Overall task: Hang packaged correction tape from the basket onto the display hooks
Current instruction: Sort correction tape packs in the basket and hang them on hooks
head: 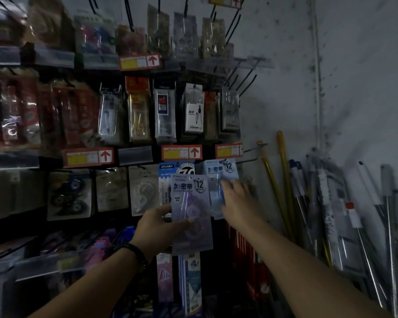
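The fingers (164, 211) of the left hand (156, 228) curl behind a purple correction tape pack (192, 214) while the thumb presses across its front, pinching it upright in front of the lower rows of the display rack (213, 152). Its card reads "加密带" beside a shield badge with a large "12". The right hand (239, 203) reaches past it, fingers (226, 187) straight and slightly spread, resting flat on the front of a blue correction tape pack (221, 173) with the same "加密带" and "12" print. This one hangs from a display hook (223, 160) near the rack's right edge. Between and behind the two packs hangs a blue card (168, 171) marked "LPS 乐普升" and "No. 88", the rest covered, with a big "70". Just above, a red price tag (182, 152) carries a yellow field and a red upward arrow; its small print is too blurred to read. A dark beaded bracelet (133, 251) circles the left wrist
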A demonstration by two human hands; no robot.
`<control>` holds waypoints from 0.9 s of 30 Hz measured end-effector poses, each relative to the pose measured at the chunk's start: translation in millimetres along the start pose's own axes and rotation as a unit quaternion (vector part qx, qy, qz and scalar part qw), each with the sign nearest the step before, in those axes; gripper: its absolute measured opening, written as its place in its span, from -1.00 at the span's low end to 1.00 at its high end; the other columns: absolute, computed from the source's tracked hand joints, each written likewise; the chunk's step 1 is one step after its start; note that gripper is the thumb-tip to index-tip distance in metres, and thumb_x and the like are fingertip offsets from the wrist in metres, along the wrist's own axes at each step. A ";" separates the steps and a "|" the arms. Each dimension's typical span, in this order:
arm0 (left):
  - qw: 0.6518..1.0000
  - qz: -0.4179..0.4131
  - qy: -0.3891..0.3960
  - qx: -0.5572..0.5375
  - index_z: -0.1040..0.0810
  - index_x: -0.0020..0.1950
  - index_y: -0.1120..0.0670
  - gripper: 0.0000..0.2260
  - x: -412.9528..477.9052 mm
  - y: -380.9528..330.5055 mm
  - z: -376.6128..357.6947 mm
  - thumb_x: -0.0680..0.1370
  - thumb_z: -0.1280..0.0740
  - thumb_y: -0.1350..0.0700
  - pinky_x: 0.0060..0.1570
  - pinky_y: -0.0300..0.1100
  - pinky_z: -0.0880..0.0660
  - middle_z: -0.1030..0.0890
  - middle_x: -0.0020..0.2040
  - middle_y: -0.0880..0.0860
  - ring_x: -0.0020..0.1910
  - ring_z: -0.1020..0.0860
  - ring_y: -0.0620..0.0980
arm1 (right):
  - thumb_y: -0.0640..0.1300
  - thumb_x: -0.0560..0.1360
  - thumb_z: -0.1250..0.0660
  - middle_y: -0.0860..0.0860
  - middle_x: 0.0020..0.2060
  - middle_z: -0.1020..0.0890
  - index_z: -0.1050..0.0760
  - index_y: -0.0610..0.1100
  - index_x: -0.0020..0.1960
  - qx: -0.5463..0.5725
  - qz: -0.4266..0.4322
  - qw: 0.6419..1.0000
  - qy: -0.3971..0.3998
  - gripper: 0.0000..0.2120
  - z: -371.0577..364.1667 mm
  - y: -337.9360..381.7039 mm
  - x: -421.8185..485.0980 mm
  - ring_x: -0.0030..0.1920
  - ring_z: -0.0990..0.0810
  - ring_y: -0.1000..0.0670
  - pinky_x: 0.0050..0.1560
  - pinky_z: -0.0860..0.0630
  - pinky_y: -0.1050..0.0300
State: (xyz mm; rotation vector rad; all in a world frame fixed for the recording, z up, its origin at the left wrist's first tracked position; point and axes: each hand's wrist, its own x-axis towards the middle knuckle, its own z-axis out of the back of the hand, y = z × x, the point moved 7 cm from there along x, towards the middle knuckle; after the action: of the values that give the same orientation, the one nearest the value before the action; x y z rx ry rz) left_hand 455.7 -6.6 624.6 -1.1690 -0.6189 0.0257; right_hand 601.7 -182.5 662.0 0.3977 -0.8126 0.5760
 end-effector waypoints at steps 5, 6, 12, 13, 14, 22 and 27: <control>1.000 0.006 0.001 -0.003 -0.73 0.12 -0.07 -0.76 5.4 0.6 0.6 0.47 -0.62 0.03 -0.06 0.17 -0.73 -0.80 -0.03 0.02 -0.06 -0.79 0.08 | 0.02 0.58 -0.39 -0.07 0.41 -0.36 -0.21 -0.03 0.55 0.010 -0.007 1.000 0.013 -0.38 -1.0 3.2 -1.6 0.31 -0.48 -0.11 0.13 -0.61 -0.07; 1.000 0.009 0.001 -0.006 -0.73 0.11 -0.06 -0.78 6.1 0.3 0.4 0.48 -0.61 0.04 -0.06 0.16 -0.74 -0.80 -0.03 0.02 -0.06 -0.79 0.07 | 0.09 0.60 -0.34 -0.05 0.42 -0.34 -0.19 -0.03 0.57 0.025 -0.001 1.000 -0.005 -0.37 3.9 5.1 -6.2 0.33 -0.47 -0.09 0.16 -0.60 -0.07; 0.999 -0.001 0.007 -0.031 -0.72 0.15 0.00 -0.74 12.8 -9.4 -10.7 0.49 -0.59 0.04 0.07 0.03 -0.71 -0.79 0.02 0.03 0.00 -0.77 0.01 | 0.42 0.48 -0.22 0.11 0.34 -0.30 -0.14 0.14 0.58 0.094 0.119 0.987 -0.055 -0.23 32.8 38.9 -60.4 0.27 -0.42 0.07 0.13 -0.59 0.03; 0.999 0.001 0.013 -0.048 -0.72 0.16 0.02 -0.77 13.1 -11.1 -16.3 0.52 -0.57 0.10 0.05 0.00 -0.72 -0.79 0.04 0.06 0.00 -0.77 0.03 | 0.44 0.46 -0.27 0.14 0.35 -0.28 -0.07 0.18 0.61 0.097 0.119 0.988 -0.035 -0.16 31.1 40.8 -66.8 0.26 -0.42 0.09 0.11 -0.59 0.06; 0.998 0.000 0.020 -0.063 -0.72 0.16 0.04 -0.80 12.5 -13.4 -22.5 0.54 -0.55 0.14 0.01 -0.02 -0.72 -0.79 0.05 0.08 0.00 -0.78 0.04 | 0.43 0.44 -0.31 0.15 0.36 -0.27 -0.01 0.20 0.63 0.104 0.116 0.988 -0.021 -0.11 29.3 40.5 -71.7 0.25 -0.43 0.11 0.09 -0.59 0.09; 0.994 -0.053 0.051 0.085 -0.58 0.24 -0.02 -0.80 7.8 -31.2 -37.0 0.64 -0.44 0.00 -0.27 -0.22 -0.61 -0.73 0.05 0.09 -0.05 -0.76 0.10 | 0.13 0.52 -0.47 0.17 0.29 -0.34 -0.12 0.28 0.61 0.183 0.015 0.978 -0.099 -0.21 29.3 -1.8 -73.6 0.18 -0.47 0.17 -0.01 -0.59 0.23; 0.958 -0.115 0.026 0.261 -0.60 0.28 0.01 -0.75 5.6 -36.8 -23.1 0.63 -0.45 -0.01 -0.17 -0.42 -0.49 -0.66 0.06 -0.09 -0.06 -0.61 -0.24 | 0.13 0.56 -0.42 0.13 0.35 -0.33 -0.04 0.31 0.63 0.169 -0.021 0.979 -0.115 -0.21 34.0 -15.4 -60.4 0.13 -0.49 0.15 -0.04 -0.60 0.21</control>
State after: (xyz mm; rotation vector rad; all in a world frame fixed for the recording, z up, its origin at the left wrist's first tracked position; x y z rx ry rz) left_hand 460.4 -39.5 653.2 -0.5806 -0.6480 -0.0372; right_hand 558.9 -232.4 635.2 0.8039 -0.9260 0.6373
